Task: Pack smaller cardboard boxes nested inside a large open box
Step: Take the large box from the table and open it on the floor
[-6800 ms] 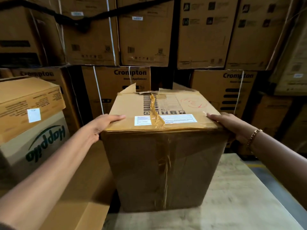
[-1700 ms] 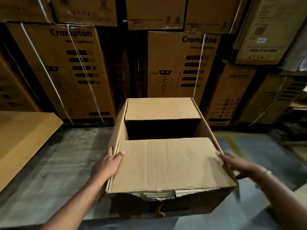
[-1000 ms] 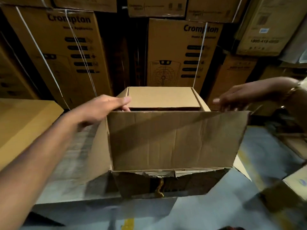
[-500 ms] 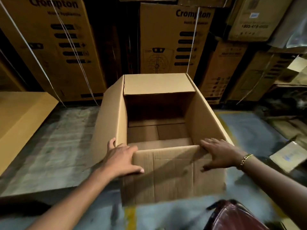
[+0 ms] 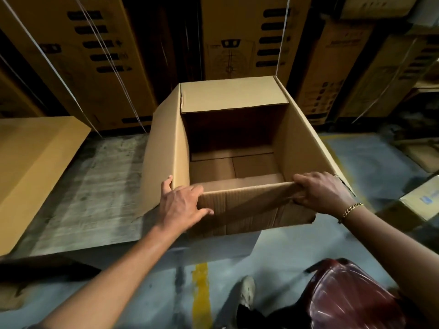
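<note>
Half a second back the near flap [image 5: 249,205] lay spread under flat palms; now we have it folded outward and down over the front wall of the large box [image 5: 166,148]. Left hand [image 5: 181,204] lies on the flap's left corner, fingers spread and only loosely curled. Right hand [image 5: 320,192] is curled over the flap's right fold edge, gripping it.

Box stands on the low grey surface [image 5: 90,186], mouth fully open; side flaps upright, far flap [image 5: 232,93] leaning back. Interior shows only the bottom flaps. We judge opening done, loading not yet begun.

No small box within reach. A labelled carton [image 5: 420,200] sits on the floor well right. Tan board [image 5: 31,167] lies left of the box; stacked cartons [image 5: 95,53] stand close behind.
</note>
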`<move>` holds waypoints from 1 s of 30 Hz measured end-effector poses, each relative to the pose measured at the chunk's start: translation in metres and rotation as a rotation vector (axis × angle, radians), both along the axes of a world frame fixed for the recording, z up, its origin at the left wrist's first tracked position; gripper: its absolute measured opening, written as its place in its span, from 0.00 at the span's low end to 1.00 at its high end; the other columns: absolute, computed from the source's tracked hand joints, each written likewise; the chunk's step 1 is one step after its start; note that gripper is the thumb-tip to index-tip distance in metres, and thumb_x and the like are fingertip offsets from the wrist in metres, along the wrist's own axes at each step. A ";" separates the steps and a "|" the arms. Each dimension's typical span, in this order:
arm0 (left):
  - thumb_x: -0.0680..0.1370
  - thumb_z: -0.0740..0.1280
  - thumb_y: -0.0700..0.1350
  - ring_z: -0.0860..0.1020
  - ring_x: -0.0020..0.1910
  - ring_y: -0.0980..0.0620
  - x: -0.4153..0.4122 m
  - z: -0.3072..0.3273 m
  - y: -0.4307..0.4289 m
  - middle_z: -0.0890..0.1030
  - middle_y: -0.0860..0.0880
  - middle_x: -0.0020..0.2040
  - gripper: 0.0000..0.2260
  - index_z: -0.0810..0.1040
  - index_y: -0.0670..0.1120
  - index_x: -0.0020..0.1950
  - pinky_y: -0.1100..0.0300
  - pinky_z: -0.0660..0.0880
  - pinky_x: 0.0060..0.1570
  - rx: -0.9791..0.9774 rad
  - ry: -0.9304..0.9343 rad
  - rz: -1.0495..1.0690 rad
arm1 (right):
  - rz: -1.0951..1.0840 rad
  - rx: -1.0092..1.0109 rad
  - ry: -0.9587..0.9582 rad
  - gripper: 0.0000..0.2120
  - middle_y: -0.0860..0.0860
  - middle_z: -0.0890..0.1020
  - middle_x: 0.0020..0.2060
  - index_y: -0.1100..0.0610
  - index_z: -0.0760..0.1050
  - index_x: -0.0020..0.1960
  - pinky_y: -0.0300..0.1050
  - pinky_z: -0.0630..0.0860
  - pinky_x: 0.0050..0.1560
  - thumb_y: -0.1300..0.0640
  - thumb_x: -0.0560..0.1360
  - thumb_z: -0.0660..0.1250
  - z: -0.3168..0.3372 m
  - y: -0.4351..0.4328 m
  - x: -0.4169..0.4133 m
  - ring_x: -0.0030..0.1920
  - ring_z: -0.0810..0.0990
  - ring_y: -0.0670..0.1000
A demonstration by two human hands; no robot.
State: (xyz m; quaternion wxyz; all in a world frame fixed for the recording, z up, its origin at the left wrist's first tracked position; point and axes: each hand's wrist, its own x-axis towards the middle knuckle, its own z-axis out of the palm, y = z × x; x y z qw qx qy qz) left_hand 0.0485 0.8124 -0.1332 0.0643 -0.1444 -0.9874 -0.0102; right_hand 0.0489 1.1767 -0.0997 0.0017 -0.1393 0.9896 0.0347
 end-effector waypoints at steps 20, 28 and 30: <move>0.78 0.59 0.68 0.53 0.80 0.42 -0.279 -0.021 0.071 0.50 0.46 0.83 0.40 0.48 0.51 0.83 0.42 0.56 0.75 0.080 -0.477 0.201 | -0.196 -0.320 -0.475 0.43 0.58 0.53 0.81 0.51 0.47 0.82 0.62 0.58 0.75 0.31 0.77 0.59 -0.054 -0.034 -0.303 0.79 0.56 0.63; 0.75 0.66 0.63 0.72 0.63 0.33 -0.329 -0.002 0.041 0.76 0.36 0.63 0.32 0.70 0.42 0.71 0.38 0.71 0.61 0.053 0.141 0.187 | -0.232 -0.258 0.133 0.35 0.64 0.75 0.67 0.61 0.76 0.63 0.60 0.62 0.69 0.32 0.76 0.56 -0.037 -0.023 -0.371 0.73 0.64 0.64; 0.75 0.65 0.63 0.68 0.70 0.34 -0.353 0.014 0.041 0.71 0.36 0.71 0.35 0.64 0.45 0.76 0.37 0.67 0.67 0.090 0.221 0.185 | -0.208 -0.282 0.256 0.38 0.64 0.65 0.76 0.59 0.66 0.75 0.61 0.58 0.74 0.33 0.76 0.57 -0.021 -0.019 -0.393 0.77 0.57 0.62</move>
